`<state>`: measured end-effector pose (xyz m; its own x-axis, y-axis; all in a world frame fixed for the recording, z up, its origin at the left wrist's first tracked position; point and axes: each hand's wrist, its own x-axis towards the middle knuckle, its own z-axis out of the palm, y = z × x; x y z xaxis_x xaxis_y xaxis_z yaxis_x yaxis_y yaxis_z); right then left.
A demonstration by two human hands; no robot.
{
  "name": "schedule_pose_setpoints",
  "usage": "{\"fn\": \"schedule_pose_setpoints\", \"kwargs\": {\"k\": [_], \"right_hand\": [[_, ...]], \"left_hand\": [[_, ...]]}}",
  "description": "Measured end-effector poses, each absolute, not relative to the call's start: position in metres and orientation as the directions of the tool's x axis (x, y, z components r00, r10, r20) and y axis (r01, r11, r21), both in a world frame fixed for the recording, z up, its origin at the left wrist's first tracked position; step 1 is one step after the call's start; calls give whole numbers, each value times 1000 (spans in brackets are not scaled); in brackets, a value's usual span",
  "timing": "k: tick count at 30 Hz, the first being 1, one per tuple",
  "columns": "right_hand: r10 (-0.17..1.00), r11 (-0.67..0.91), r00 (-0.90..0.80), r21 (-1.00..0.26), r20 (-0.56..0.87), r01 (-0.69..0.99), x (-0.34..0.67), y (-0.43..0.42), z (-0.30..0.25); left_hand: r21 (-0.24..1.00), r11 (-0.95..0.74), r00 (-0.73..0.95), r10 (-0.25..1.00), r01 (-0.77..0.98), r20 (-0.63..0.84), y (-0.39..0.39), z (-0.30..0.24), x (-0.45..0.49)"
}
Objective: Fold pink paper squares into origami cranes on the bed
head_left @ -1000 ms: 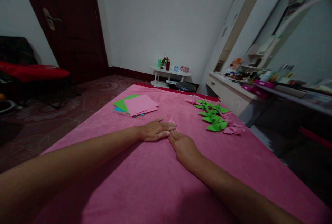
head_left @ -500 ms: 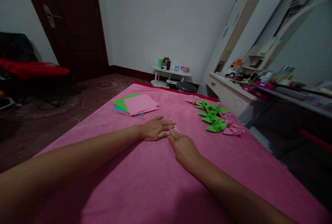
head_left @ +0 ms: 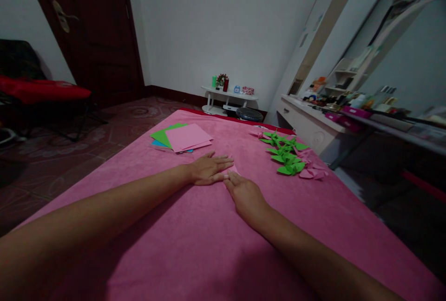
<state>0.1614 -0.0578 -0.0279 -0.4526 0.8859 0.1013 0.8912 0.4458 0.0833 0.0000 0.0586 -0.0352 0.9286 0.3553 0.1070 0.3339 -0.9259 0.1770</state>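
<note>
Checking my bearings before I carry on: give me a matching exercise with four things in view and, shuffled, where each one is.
1. Pink folded paper
2. Green origami cranes
3. Square paper sheets
4. White side table

A. By the far wall
B. Partly covered by the fingers of the left hand and right hand
C. In a loose stack on the left part of the pink cloth
D. On the cloth's right side, beside pink origami

Pairs: 1-B, 2-D, 3-C, 4-A
</note>
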Motion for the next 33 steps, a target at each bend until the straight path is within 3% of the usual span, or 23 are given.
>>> {"fn": "schedule_pose_setpoints", "kwargs": {"k": [22, 26, 28, 31, 33], "right_hand": [[890, 433, -445, 120, 105, 894, 160, -58, -27], [887, 440, -452, 123, 100, 890, 161, -58, -27], [882, 446, -457, 112, 110, 888, 161, -57, -27], [880, 449, -458, 89, 127, 889, 161, -56, -28], [884, 443, -451, 85, 124, 892, 161, -56, -29]], "left_hand": [[159, -851, 859, 511, 501, 31, 78, -36, 18], [88, -840, 825, 543, 536, 157, 68, -40, 20], [33, -882, 853, 463, 470, 239, 63, -41, 21], [43, -940, 925, 339, 337, 171, 60, -41, 21], [101, -934, 929, 353, 343, 110, 62, -41, 20]]}}
